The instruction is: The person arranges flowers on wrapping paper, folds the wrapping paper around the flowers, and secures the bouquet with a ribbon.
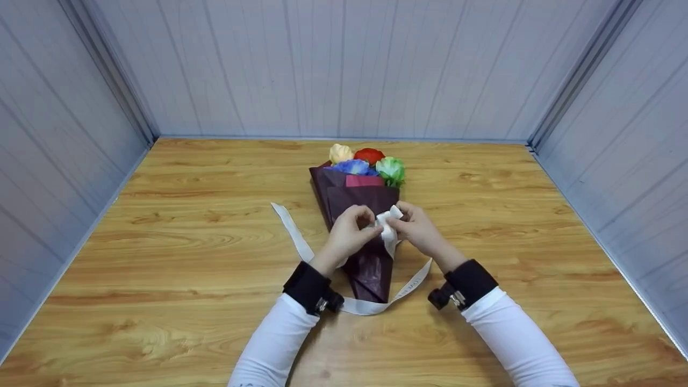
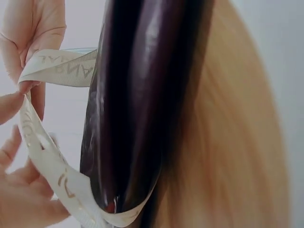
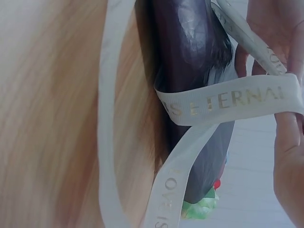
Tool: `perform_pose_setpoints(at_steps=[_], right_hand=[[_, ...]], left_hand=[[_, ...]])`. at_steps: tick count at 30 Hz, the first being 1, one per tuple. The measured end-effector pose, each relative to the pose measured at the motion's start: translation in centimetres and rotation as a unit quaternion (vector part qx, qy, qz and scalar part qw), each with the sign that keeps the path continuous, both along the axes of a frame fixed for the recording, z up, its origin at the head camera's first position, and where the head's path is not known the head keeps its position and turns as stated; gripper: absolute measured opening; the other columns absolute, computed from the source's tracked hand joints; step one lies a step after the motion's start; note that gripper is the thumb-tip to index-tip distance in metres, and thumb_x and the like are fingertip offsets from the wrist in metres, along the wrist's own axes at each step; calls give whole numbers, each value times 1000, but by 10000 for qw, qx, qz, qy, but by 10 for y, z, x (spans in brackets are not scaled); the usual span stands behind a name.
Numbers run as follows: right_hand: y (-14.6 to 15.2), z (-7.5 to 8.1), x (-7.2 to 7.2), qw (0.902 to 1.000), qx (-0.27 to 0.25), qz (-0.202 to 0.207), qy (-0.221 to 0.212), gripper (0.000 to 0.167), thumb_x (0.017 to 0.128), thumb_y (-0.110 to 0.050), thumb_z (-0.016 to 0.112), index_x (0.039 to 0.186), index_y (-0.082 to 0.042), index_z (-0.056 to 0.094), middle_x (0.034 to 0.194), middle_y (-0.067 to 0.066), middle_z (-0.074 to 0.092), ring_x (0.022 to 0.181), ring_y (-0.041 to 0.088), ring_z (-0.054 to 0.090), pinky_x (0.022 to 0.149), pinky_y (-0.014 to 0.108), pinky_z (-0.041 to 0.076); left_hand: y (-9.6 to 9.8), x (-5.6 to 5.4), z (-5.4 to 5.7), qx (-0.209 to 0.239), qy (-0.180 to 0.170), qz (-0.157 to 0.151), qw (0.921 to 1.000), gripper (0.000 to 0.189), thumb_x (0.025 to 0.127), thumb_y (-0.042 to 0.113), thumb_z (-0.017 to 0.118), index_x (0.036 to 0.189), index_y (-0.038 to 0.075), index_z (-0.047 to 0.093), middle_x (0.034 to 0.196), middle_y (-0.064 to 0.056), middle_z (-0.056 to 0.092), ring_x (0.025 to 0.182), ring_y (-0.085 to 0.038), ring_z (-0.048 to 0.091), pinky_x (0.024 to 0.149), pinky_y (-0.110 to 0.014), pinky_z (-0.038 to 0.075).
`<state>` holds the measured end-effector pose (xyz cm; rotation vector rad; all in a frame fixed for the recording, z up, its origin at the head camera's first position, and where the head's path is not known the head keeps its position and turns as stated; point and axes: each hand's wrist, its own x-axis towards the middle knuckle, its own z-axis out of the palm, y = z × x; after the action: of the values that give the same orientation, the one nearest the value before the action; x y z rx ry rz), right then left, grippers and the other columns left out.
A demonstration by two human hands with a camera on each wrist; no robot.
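Note:
A bouquet wrapped in dark purple paper (image 1: 360, 199) lies on the wooden table. At its top show a cream flower (image 1: 341, 153), a red one (image 1: 369, 156), a blue one (image 1: 353, 167) and a green one (image 1: 391, 170). Around the wrapped stems runs a white ribbon (image 3: 228, 102) with gold lettering. My left hand (image 1: 349, 234) pinches this ribbon over the front of the wrap, its thumb reaching right. Close beside it, my right hand (image 1: 419, 228) pinches gathered ribbon loops (image 1: 389, 221) between thumb and fingers.
One loose ribbon tail (image 1: 293, 231) stretches to the left of the bouquet; another length (image 1: 411, 285) curves across the table (image 1: 188, 269) below the stems. Pale panelled walls (image 1: 344, 70) border the table at the back and sides.

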<state>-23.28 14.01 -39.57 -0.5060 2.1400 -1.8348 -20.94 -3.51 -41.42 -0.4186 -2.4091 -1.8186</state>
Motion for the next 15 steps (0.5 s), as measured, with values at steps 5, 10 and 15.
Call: perform_pose_setpoints(at_steps=[5,10,15], right_hand=[[-2,-1,1,9999,-134,-44,-71,19,93,2,50,78,-8,42,70,-4,52,58,4,50,50,16,39],[-3,-2,1,9997,-191,-171,-14,18,92,3,50,79,-8,44,72,-5,55,58,3,51,49,16,40],[-3,-4,1,9986,-420,-311,-35,18,91,6,50,79,-8,48,78,-5,62,69,5,61,58,18,51]], left_hand=[[0,1,1,-319,86,234,9992,15,78,14,76,69,2,72,79,2,52,77,-10,48,71,-22,39],[0,1,2,-546,47,366,9978,23,78,17,77,63,1,70,73,4,50,71,-9,47,67,-22,39],[-1,0,3,-819,77,95,9966,21,79,18,76,70,-1,74,76,-2,58,73,-9,50,69,-22,42]])
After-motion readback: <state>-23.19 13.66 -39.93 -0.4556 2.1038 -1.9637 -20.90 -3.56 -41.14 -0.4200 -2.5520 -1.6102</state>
